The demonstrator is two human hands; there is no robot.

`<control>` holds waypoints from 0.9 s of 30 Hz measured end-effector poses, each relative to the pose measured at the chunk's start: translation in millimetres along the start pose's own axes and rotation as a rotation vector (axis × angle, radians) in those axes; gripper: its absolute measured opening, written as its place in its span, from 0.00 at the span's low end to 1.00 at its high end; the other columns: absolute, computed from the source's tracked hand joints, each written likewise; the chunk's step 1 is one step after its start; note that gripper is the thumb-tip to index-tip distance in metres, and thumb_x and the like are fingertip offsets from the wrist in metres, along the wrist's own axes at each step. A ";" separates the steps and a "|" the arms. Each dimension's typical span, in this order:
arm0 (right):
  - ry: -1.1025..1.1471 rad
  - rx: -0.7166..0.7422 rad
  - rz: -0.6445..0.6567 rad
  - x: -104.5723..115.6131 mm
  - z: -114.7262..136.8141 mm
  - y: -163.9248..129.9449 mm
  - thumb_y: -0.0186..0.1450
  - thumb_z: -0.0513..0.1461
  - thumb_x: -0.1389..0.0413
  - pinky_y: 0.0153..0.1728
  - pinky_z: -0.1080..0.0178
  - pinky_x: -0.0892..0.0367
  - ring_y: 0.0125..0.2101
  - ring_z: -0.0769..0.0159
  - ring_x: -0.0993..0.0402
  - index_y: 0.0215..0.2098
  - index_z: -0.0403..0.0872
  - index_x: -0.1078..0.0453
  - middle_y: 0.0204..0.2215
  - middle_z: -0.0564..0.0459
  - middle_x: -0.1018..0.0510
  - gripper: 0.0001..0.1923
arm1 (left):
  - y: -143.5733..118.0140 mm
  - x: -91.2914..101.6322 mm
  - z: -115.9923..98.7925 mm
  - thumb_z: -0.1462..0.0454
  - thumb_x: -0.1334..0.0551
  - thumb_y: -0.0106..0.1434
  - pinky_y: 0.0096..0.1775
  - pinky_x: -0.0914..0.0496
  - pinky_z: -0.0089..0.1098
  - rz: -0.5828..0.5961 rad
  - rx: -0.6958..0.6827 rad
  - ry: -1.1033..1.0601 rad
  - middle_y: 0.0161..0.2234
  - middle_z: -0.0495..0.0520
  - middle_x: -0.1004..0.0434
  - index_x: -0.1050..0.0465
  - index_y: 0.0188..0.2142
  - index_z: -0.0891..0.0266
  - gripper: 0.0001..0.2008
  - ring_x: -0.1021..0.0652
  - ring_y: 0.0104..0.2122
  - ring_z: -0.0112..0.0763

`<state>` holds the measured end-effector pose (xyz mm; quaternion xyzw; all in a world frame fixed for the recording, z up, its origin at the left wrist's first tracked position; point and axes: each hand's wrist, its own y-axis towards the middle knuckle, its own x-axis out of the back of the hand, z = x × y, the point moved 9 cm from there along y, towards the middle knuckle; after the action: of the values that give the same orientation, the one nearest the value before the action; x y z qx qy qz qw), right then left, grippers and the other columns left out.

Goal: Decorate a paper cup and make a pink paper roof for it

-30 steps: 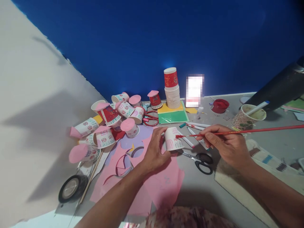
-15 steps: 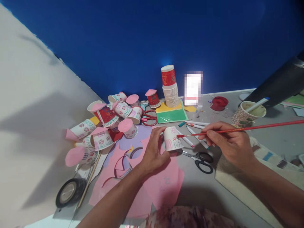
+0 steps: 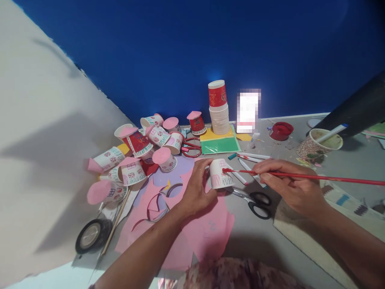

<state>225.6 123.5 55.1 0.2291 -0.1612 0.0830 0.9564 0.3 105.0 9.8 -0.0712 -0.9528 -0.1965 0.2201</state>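
Left hand (image 3: 197,188) grips an upturned cup (image 3: 220,174) standing on the pink paper (image 3: 207,228), base up. Right hand (image 3: 293,186) pinches a red brush (image 3: 300,175), tip touching the cup's wall at its 3 o'clock side. The brush's long axis runs 9 to 3 o'clock, bristles pointing to 9. The cup's lower band is drawn; its red painting looks barely begun. Finished cups (image 3: 135,154) lie heaped at 10 o'clock; scissors (image 3: 254,199) lie just beside the cup at 4 o'clock.

The paintbrush (image 3: 315,176) handle runs off the right edge, and a pixelated patch (image 3: 248,110) hides something by the wall.
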 end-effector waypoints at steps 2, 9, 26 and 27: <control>-0.011 0.009 0.009 -0.9 1.0 0.0 0.68 0.38 0.38 0.41 0.58 0.21 0.38 0.57 0.16 0.36 0.55 0.19 0.37 0.51 0.13 0.06 | 0.1 0.5 -0.3 0.71 0.31 0.56 0.61 0.30 0.50 -0.003 0.002 0.002 0.62 0.60 0.35 0.40 0.64 0.52 0.38 0.30 0.62 0.49; -0.032 -0.002 0.040 -4.9 -0.2 -0.5 0.68 0.38 0.39 0.41 0.58 0.20 0.37 0.58 0.16 0.36 0.54 0.19 0.37 0.51 0.13 0.06 | -0.2 -0.2 2.4 0.71 0.30 0.56 0.59 0.30 0.50 -0.007 0.028 -0.004 0.62 0.60 0.34 0.38 0.63 0.51 0.37 0.30 0.62 0.48; -0.019 0.025 0.033 -2.0 7.7 3.4 0.67 0.36 0.39 0.41 0.59 0.20 0.36 0.59 0.15 0.36 0.55 0.20 0.35 0.52 0.13 0.07 | 1.0 1.1 -0.5 0.71 0.30 0.56 0.60 0.30 0.51 -0.015 0.016 -0.014 0.62 0.60 0.34 0.38 0.63 0.53 0.37 0.30 0.62 0.49; -0.015 0.024 0.029 -1.2 7.8 3.6 0.68 0.36 0.40 0.40 0.60 0.21 0.36 0.59 0.16 0.36 0.55 0.20 0.35 0.53 0.14 0.07 | 0.8 1.3 0.0 0.71 0.30 0.56 0.60 0.30 0.51 -0.017 0.020 -0.012 0.62 0.60 0.34 0.38 0.63 0.52 0.37 0.30 0.62 0.49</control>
<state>221.4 122.9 62.8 0.2387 -0.1708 0.0973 0.9510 -0.6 105.9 10.6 -0.0624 -0.9566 -0.1884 0.2134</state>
